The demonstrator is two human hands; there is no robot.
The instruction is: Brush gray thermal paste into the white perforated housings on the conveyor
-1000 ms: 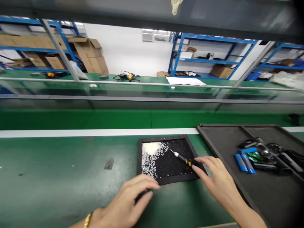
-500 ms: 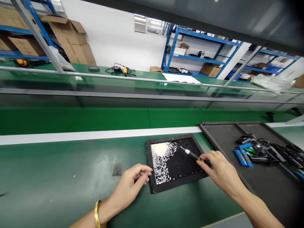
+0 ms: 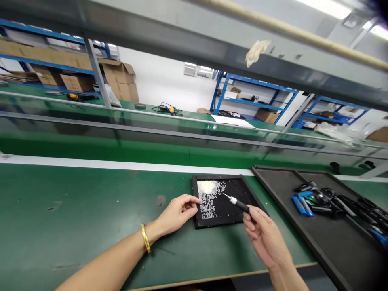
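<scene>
A shallow black tray (image 3: 218,222) lies on the green bench, with many small, clear-whitish pieces (image 3: 207,204) scattered over its left side. My left hand (image 3: 182,211) is at the tray's left rim, fingers curled and index fingertip and thumb against the edge. In my right hand (image 3: 266,232) is a pen-shaped tool (image 3: 241,204) with a black handle, white collar and thin metal tip, gripped between thumb and fingers. The tool points left over the dark part of the tray, its tip close to the right border of the pieces. Whether it touches one cannot be made out.
To the right lies a large dark tray (image 3: 291,226) holding black device parts (image 3: 327,198) and blue batteries (image 3: 302,205). A white strip (image 3: 121,164) runs along the bench's back. Above hangs a grey shelf beam (image 3: 182,44). Cardboard boxes (image 3: 121,83) and blue racks stand behind.
My right hand has turned more palm-up and shifted toward me, and the tool's tip has come left toward the pieces. My left hand stays at the tray's rim. The camera view has tilted up.
</scene>
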